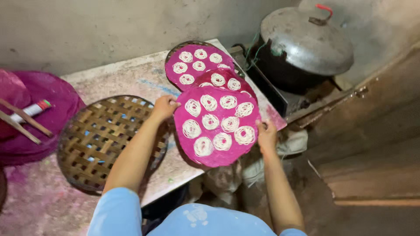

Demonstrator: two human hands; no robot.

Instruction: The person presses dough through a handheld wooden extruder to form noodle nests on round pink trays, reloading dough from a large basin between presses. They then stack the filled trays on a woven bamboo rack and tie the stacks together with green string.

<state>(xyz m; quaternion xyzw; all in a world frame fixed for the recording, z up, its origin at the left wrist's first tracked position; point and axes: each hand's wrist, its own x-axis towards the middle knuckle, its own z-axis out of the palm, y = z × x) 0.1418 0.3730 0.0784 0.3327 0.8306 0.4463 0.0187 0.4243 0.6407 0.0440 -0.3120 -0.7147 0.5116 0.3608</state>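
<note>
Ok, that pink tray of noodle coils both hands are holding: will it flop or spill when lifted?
The pink tray probably stays stiff: it spans flat between the left hand and right hand. It is likely light. The noodle coils lie loose on top, so a tilt could slide them.

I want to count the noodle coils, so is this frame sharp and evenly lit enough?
Head view: the front pink tray is sharp and softly lit, its coils distinct; the steel lid shows only mild sheen, no harsh glare; the lower right floor falls into dim shadow; wide-angle bending at the edges.
</note>
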